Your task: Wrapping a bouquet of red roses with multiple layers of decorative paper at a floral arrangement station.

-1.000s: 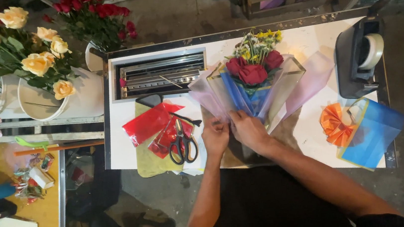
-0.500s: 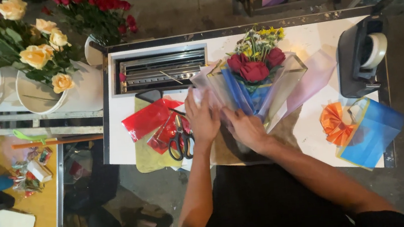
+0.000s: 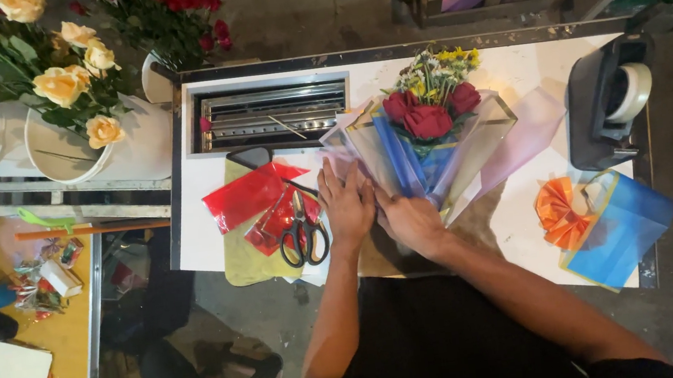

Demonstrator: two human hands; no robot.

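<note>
Bouquet [image 3: 431, 133] of red roses in blue and clear wrap lies mid-counter [image 3: 523, 219] | we press left hand [image 3: 348, 204] flat, fingers spread, on wrap's lower edge; right hand [image 3: 411, 221] clamps the stem end | risk: slick sheets may slide and unfold | scissors [image 3: 302, 234] beside left hand could snag.

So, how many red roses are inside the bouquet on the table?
3 show: one red rose in front, one at left, one at right. The bouquet's wrapping may hide more.
</note>
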